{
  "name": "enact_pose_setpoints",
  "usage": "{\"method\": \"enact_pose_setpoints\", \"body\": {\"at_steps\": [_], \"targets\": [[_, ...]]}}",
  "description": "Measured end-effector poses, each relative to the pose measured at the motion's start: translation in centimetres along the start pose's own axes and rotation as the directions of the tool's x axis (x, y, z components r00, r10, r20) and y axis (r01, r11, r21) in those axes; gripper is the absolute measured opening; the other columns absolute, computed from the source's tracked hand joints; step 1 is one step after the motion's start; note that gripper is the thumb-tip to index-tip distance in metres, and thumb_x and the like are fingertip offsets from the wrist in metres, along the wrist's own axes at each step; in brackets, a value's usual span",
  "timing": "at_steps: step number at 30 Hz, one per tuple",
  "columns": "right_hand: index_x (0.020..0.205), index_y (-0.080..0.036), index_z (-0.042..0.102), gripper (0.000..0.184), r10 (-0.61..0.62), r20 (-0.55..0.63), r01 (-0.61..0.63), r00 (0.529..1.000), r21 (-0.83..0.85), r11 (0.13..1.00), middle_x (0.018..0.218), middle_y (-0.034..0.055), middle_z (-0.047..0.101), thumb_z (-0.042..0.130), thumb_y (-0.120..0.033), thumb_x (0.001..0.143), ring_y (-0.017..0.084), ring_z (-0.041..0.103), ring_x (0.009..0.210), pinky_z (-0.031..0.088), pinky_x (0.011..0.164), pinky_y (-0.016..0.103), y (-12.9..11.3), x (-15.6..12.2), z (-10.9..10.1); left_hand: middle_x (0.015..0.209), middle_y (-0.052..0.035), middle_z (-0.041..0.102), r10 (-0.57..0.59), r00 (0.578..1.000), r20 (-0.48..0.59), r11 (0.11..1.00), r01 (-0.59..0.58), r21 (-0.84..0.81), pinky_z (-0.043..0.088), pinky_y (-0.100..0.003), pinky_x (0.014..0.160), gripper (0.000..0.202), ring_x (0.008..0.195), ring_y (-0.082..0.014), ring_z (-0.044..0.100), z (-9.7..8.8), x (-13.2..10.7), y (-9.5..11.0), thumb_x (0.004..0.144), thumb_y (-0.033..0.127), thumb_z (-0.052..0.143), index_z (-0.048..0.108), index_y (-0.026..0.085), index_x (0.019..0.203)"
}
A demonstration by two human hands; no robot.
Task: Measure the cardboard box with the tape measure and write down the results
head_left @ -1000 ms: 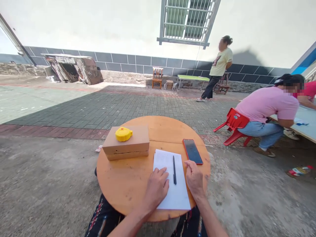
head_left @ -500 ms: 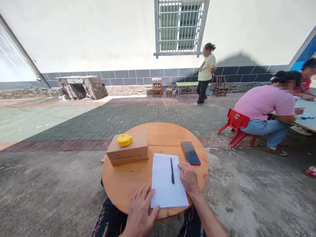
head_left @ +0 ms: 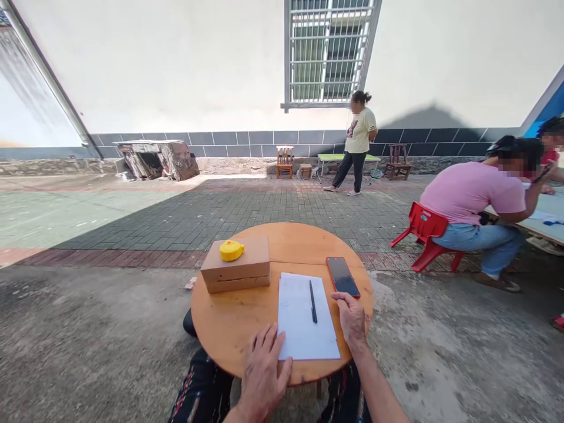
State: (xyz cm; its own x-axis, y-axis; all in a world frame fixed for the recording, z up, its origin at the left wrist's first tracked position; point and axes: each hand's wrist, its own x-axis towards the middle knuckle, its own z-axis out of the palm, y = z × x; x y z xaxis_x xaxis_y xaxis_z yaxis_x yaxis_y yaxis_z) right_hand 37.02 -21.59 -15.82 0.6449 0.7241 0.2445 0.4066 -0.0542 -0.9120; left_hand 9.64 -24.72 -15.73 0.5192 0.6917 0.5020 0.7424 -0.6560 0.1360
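Note:
A round wooden table stands in front of me. On it lies a white sheet of paper with a black pen across it. My left hand rests open at the near table edge, fingers spread, fingertips touching the paper's lower left corner. My right hand lies on the table beside the paper's right edge, fingers loosely extended, just below a red-cased phone. A brown cardboard box sits at the table's left with a yellow tape measure on top.
A person in a pink shirt sits on a red plastic chair at a table to the right. Another person walks by the far wall near a small wooden chair and a green bench. Concrete ground surrounds me.
My left hand slid off the paper toward me to the table's near edge. My right hand stayed beside the paper. The view tilted up, and the far person stepped leftward.

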Motion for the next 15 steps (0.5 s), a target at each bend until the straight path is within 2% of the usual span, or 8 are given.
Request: {"method": "enact_pose_setpoints", "body": {"at_steps": [3, 6, 9, 15], "targets": [[0.078, -0.016, 0.074, 0.034, 0.019, -0.009, -0.019, 1.0, 0.041, 0.999, 0.08, 0.0076, 0.076, 0.047, -0.036, 0.073, 0.024, 0.067, 0.074, 0.05, 0.067, 0.03, 0.1, 0.2, 0.1, 0.132, -0.0093, 0.059, 0.012, 0.999, -0.042, 1.0, -0.012, 0.014, 0.035, -0.045, 0.101, 0.041, 0.119, -0.0285, 0.052, 0.1, -0.1, 0.2, 0.083, 0.029, 0.057, 0.058, 0.021, 0.124], [0.074, -0.017, 0.074, 0.033, 0.029, -0.018, -0.028, 0.999, 0.048, 0.998, 0.08, 0.0076, 0.076, 0.049, -0.037, 0.069, 0.025, 0.068, 0.078, 0.05, 0.071, 0.032, -0.1, 0.3, 0.2, 0.129, -0.0082, 0.061, -0.025, 0.994, -0.111, 1.0, 0.025, -0.004, 0.032, -0.045, 0.102, 0.039, 0.118, -0.0279, 0.052, 0.4, 0.0, 0.7, 0.082, 0.029, 0.058, 0.061, 0.021, 0.12], [0.07, -0.018, 0.073, 0.031, 0.027, -0.035, -0.025, 0.999, 0.038, 0.999, 0.076, 0.0067, 0.076, 0.049, -0.037, 0.066, 0.025, 0.067, 0.074, 0.05, 0.068, 0.032, -0.5, 0.3, 0.2, 0.126, -0.0085, 0.063, -0.061, 0.98, -0.191, 0.998, 0.058, -0.018, 0.03, -0.045, 0.102, 0.038, 0.116, -0.0281, 0.054, 1.0, 0.0, 1.0, 0.08, 0.03, 0.057, 0.063, 0.021, 0.117], [0.064, -0.019, 0.071, 0.03, 0.007, -0.056, -0.007, 0.998, -0.005, 1.0, 0.064, 0.0047, 0.072, 0.047, -0.037, 0.062, 0.023, 0.062, 0.063, 0.046, 0.058, 0.03, -1.0, 0.2, 0.2, 0.124, -0.0083, 0.065, -0.03, 0.955, -0.294, 0.999, 0.032, 0.001, 0.03, -0.046, 0.1, 0.037, 0.113, -0.0284, 0.055, 2.3, -0.1, 0.9, 0.079, 0.031, 0.056, 0.064, 0.02, 0.113]]}}
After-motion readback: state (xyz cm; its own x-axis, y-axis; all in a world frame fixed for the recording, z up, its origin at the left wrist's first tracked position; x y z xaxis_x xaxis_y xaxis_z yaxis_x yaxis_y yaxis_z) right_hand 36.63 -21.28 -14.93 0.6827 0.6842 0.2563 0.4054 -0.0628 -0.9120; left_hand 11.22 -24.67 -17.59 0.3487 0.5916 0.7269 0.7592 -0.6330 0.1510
